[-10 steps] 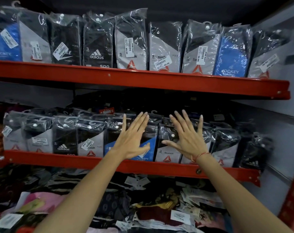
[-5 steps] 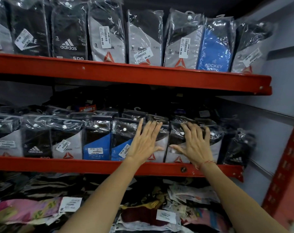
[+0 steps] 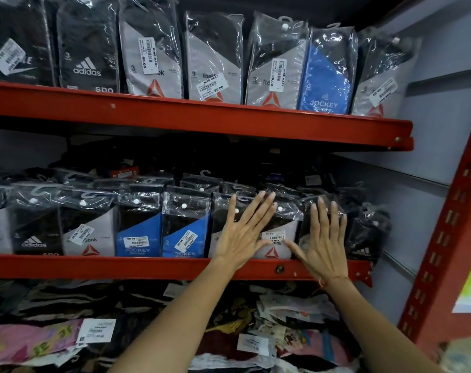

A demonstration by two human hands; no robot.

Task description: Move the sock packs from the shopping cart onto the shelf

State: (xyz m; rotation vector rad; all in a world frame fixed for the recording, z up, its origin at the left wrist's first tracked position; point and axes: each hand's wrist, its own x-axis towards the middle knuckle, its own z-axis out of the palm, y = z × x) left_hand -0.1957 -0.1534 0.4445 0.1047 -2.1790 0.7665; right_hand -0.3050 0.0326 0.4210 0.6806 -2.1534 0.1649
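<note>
Both the left hand [image 3: 241,235] and right hand [image 3: 324,242] lie flat, fingers spread, holding nothing, against upright sock packs [image 3: 276,230] on the middle shelf [image 3: 121,267]; light, soft, slippery-wrapped, they're probably best pinched by their sides.

Sock packs [image 3: 137,227] are filling the middle shelf [image 3: 121,267] edge to edge across mid-frame, blocking its front; dark open room is showing above them, under the upper shelf [image 3: 202,119].
</note>
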